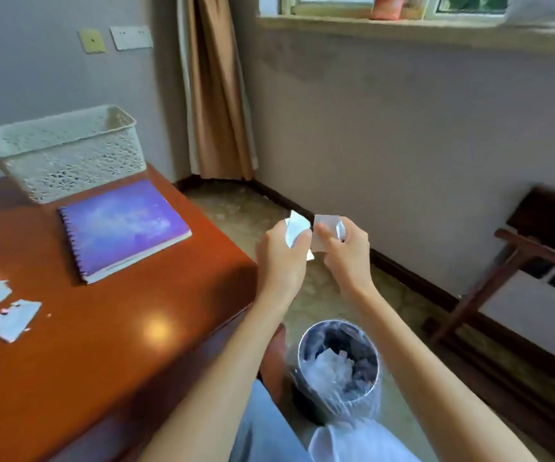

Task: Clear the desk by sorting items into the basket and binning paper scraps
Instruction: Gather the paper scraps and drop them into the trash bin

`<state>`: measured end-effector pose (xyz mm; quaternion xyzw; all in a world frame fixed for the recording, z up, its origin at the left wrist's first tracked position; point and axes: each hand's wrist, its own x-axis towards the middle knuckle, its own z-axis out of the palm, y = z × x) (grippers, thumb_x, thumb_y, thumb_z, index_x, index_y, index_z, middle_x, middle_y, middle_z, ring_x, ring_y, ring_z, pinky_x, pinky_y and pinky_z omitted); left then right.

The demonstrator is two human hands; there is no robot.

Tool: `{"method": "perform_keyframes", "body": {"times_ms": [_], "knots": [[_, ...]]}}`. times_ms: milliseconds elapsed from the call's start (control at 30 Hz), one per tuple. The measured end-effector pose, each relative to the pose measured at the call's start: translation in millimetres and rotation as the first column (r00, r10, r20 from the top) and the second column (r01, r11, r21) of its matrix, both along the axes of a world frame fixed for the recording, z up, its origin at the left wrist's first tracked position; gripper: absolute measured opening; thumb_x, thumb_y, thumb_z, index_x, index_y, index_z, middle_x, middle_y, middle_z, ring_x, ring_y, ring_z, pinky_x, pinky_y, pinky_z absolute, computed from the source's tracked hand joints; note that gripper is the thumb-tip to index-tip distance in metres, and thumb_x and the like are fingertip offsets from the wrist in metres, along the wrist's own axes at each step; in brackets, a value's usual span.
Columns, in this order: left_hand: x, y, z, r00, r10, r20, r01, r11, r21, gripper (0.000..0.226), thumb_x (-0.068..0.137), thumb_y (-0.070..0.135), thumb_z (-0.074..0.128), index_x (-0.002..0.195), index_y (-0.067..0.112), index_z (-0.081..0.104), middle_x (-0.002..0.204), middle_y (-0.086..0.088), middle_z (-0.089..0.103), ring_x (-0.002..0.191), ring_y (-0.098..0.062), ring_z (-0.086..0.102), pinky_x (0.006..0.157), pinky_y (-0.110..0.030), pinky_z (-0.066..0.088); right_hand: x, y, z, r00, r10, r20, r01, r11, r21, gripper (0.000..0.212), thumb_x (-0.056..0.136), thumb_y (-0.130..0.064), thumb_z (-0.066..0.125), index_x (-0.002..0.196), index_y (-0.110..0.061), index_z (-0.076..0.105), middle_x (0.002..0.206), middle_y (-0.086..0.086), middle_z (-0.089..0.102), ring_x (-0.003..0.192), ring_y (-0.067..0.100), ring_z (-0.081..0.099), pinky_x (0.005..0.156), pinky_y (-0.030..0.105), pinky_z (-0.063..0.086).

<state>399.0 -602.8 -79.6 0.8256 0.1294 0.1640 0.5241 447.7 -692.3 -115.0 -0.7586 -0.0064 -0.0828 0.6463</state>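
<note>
Pinching white paper scraps point(297, 230) between curled fingers of left hand point(282, 251) and right hand point(347, 253). Held up beside desk point(129, 355), bin point(337, 323) below.

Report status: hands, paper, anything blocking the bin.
Left hand and right hand each pinch a paper piece beyond the desk edge. Waste bin open, nothing blocking. Scraps and purple notebook lie on desk.

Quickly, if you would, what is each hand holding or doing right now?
Left hand: pinches a white paper scrap.
Right hand: pinches a second paper scrap.
</note>
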Motion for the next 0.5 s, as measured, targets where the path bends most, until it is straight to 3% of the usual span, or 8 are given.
{"method": "perform_keyframes", "body": {"times_ms": [67, 167, 267, 333, 400, 500], "knots": [[5, -36, -28, 0.994, -0.085, -0.065, 0.084, 0.996, -0.014, 0.016, 0.089, 0.016, 0.055, 0.075, 0.008, 0.055, 0.065, 0.003, 0.051, 0.061, -0.018, 0.044, 0.049, -0.019, 0.033, 2, -32, -32, 0.995, -0.078, -0.063, 0.077, 0.997, -0.020, 0.033, 0.079, -0.032, 0.052, 0.070, -0.001, 0.050, 0.068, 0.008, 0.048, 0.064, 0.020, 0.042, 0.059, 0.034, 0.037], [16, -75, -79, 0.966, -0.154, -0.207, 0.142, 0.987, -0.073, 0.013, 0.090, 0.016, 0.054, 0.081, 0.006, 0.057, 0.065, 0.004, 0.050, 0.064, -0.018, 0.046, 0.048, -0.009, 0.036, 2, -72, -84, 0.960, -0.182, -0.212, 0.174, 0.983, -0.057, 0.022, 0.082, -0.027, 0.054, 0.068, -0.010, 0.055, 0.070, 0.008, 0.058, 0.066, 0.023, 0.052, 0.062, 0.035, 0.045], [31, -92, -132, 0.903, -0.153, -0.401, 0.121, 0.987, -0.105, 0.016, 0.091, 0.018, 0.054, 0.085, 0.004, 0.058, 0.073, -0.005, 0.059, 0.079, -0.028, 0.053, 0.052, -0.021, 0.035, 4, -99, -136, 0.920, -0.215, -0.329, 0.178, 0.974, -0.142, 0.021, 0.086, -0.021, 0.053, 0.074, -0.004, 0.057, 0.070, 0.004, 0.054, 0.063, 0.015, 0.048, 0.059, 0.028, 0.040], [40, -97, -164, 0.838, -0.125, -0.531, 0.094, 0.992, -0.086, 0.023, 0.091, 0.018, 0.052, 0.097, -0.002, 0.062, 0.097, -0.018, 0.066, 0.090, -0.032, 0.056, 0.062, -0.025, 0.032, 7, -107, -172, 0.873, -0.212, -0.438, 0.136, 0.971, -0.199, 0.020, 0.088, -0.020, 0.051, 0.073, -0.006, 0.054, 0.070, 0.002, 0.053, 0.061, 0.013, 0.045, 0.055, 0.024, 0.036], [49, -98, -193, 0.783, -0.094, -0.614, 0.053, 0.995, -0.084, 0.026, 0.091, 0.016, 0.051, 0.104, -0.004, 0.061, 0.107, -0.021, 0.065, 0.086, -0.029, 0.053, 0.067, -0.024, 0.034, 12, -111, -207, 0.816, -0.207, -0.541, 0.091, 0.968, -0.233, 0.022, 0.086, -0.019, 0.050, 0.068, -0.007, 0.051, 0.068, 0.006, 0.053, 0.063, 0.018, 0.045, 0.058, 0.027, 0.036], [65, -97, -231, 0.716, -0.069, -0.694, 0.000, 0.995, -0.099, 0.026, 0.091, 0.012, 0.053, 0.105, -0.008, 0.061, 0.109, -0.024, 0.064, 0.091, -0.034, 0.059, 0.075, -0.034, 0.046, 22, -113, -247, 0.721, -0.173, -0.671, 0.012, 0.971, -0.238, 0.030, 0.084, -0.011, 0.051, 0.055, -0.010, 0.046, 0.055, 0.001, 0.049, 0.050, 0.017, 0.042, 0.050, 0.023, 0.034]]}}
